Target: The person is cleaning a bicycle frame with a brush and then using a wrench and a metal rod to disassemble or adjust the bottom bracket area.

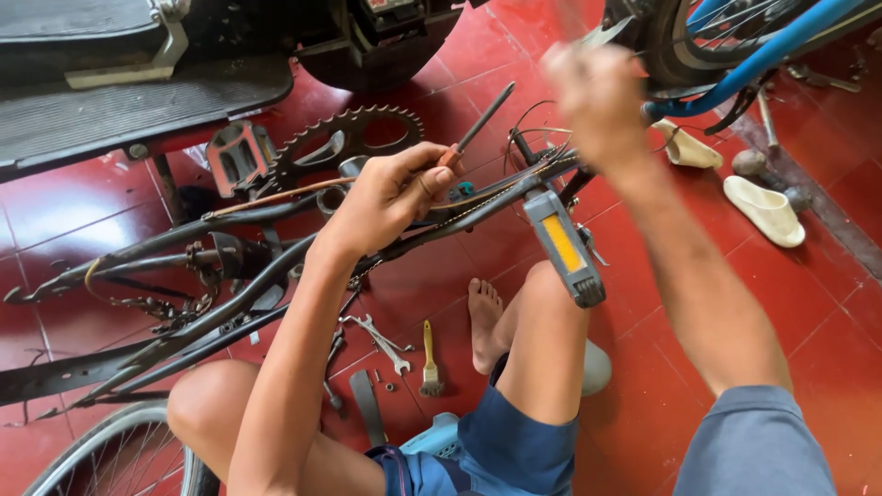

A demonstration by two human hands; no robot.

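Sitting low with bare knees drawn up, the person is working over a black bicycle frame [230, 303] lying on its side across the red tile floor [827, 303]. Nearest, at six o'clock between the legs, loose wrenches [381, 335] and a yellow-handled brush [428, 360] are lying on the tiles, with a wheel rim [119, 455] curving in at seven o'clock.

Just above centre, the left hand [390, 197] is closing tightly around a thin rod tool [473, 129], its reddish grip pinched between thumb and fingers and its dark shaft pointing up toward one o'clock. The hand is resting on the frame close to the crank, beside the pedal with the yellow reflector [565, 248]. The right hand [597, 101] is hanging raised at one o'clock, smeared by blur, so whether it is holding anything cannot be told.

Judging by this, the step in hand is setting the rod against a part near the crank. Any further move is calling for a steady left grip and a true line along the shaft, since fingers are lying close to the tool's end.

Farther off, the toothed chainring [344, 142] and second pedal [237, 156] are crowding eleven o'clock, and thin cables are looping around the work spot. Beyond, cream sandals [767, 209] are lying at three o'clock, a blue bicycle [763, 55] is standing at two o'clock, and a scooter footboard [119, 101] is filling ten o'clock.
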